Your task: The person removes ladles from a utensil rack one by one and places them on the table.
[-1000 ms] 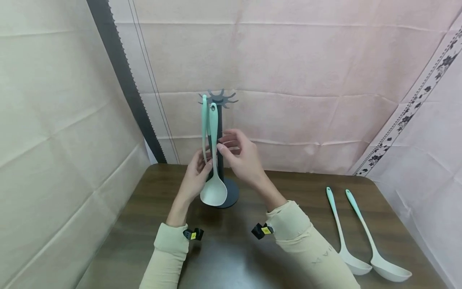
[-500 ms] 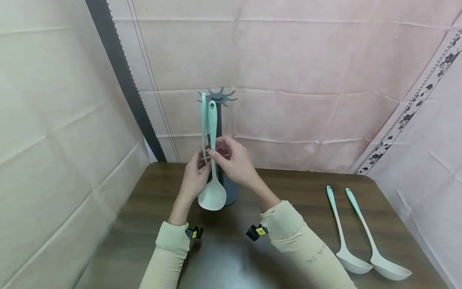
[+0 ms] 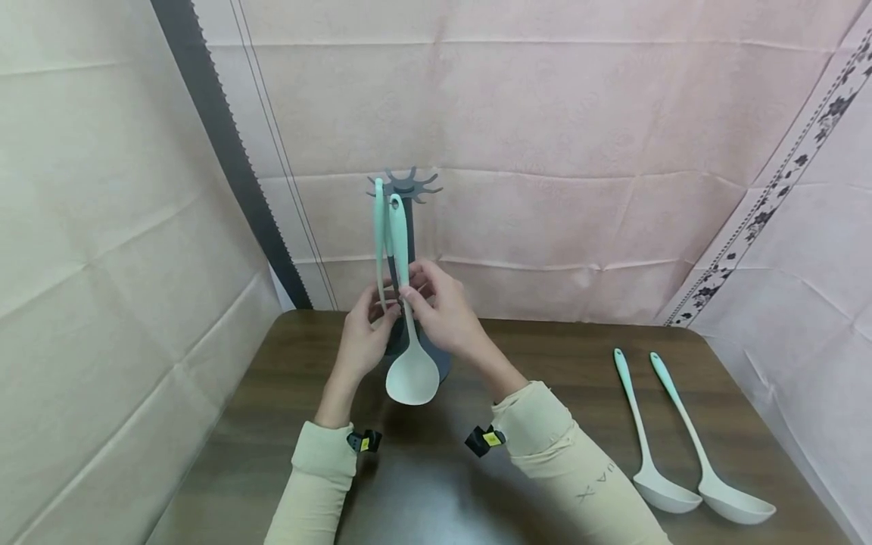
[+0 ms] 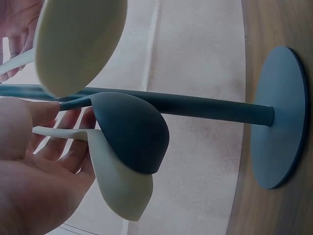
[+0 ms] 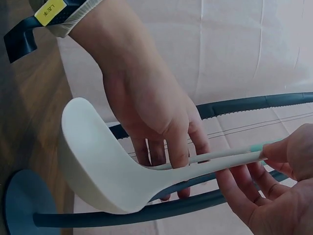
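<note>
Mint-handled ladles are at a dark blue utensil stand (image 3: 409,188) with curved hooks. In the head view my right hand (image 3: 446,312) pinches the handle of the front white ladle (image 3: 412,376), whose bowl hangs low and faces me. My left hand (image 3: 363,337) is at the left side of the stand. There its thumb and fingers hold the shaft of a dark blue ladle (image 4: 134,131), and its fingers lie behind the shaft of another white ladle (image 4: 117,183). Whether the handle tops sit on the hooks is hard to tell.
Two more white ladles with mint handles, a nearer-left one (image 3: 664,492) and a right one (image 3: 736,503), lie on the right of the wooden table (image 3: 545,348). Pale cloth (image 3: 545,113) hangs behind and at both sides. The stand's round base (image 4: 279,147) rests on the table.
My right hand has moved left and down from beside the stand's pole and taken hold of the front ladle's handle. That ladle's bowl has shifted right and towards me. My left hand stays nearly still.
</note>
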Demonstrator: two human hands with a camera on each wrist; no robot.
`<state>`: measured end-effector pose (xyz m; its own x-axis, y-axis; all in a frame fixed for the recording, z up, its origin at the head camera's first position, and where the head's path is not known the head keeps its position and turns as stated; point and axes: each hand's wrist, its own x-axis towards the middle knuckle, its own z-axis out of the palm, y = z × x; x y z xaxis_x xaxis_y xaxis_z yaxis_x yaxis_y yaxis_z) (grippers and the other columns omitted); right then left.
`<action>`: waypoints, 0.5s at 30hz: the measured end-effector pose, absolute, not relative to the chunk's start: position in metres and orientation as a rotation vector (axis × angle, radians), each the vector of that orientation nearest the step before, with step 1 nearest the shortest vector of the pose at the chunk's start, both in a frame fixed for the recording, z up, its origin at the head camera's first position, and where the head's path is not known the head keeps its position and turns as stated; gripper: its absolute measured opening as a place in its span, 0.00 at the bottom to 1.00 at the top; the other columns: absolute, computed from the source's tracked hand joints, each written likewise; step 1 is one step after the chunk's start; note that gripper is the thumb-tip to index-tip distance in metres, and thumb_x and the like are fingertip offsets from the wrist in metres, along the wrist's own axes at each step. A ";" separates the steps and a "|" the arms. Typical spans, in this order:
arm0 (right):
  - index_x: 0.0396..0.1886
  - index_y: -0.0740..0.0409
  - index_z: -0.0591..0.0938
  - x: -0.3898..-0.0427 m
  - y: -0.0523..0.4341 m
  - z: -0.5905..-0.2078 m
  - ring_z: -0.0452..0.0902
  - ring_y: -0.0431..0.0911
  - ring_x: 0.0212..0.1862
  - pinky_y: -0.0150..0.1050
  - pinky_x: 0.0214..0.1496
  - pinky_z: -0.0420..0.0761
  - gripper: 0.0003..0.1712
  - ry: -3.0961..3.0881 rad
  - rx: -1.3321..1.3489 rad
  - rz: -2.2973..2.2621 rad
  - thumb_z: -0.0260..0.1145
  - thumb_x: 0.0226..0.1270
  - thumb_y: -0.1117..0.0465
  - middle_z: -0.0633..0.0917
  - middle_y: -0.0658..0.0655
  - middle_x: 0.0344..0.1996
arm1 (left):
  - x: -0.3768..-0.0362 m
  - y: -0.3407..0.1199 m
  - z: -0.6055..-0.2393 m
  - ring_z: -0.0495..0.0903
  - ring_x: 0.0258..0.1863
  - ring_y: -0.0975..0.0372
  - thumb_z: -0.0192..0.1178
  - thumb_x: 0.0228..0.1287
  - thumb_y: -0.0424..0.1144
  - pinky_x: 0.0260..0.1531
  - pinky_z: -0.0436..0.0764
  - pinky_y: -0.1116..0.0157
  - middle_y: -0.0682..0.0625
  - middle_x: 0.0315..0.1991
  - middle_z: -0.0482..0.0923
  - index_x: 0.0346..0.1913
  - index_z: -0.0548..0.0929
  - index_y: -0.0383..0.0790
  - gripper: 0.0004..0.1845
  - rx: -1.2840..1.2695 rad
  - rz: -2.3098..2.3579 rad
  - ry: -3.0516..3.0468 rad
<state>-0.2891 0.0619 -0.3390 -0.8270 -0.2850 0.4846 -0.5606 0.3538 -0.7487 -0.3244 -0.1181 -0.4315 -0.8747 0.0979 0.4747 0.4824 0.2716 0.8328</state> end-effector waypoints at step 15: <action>0.61 0.57 0.79 -0.285 0.068 -0.342 0.83 0.48 0.40 0.43 0.38 0.87 0.13 -2.360 0.747 1.477 0.61 0.83 0.60 0.85 0.55 0.43 | -0.323 -0.120 -0.431 0.83 0.61 0.45 0.61 0.81 0.38 0.63 0.79 0.38 0.42 0.58 0.84 0.73 0.73 0.45 0.23 -0.532 -1.421 -2.295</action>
<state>-0.2851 0.0676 -0.3422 -0.8345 -0.2860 0.4711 -0.5487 0.3514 -0.7586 -0.3235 -0.1204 -0.4305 -0.8528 0.1136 0.5096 0.5069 0.4145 0.7558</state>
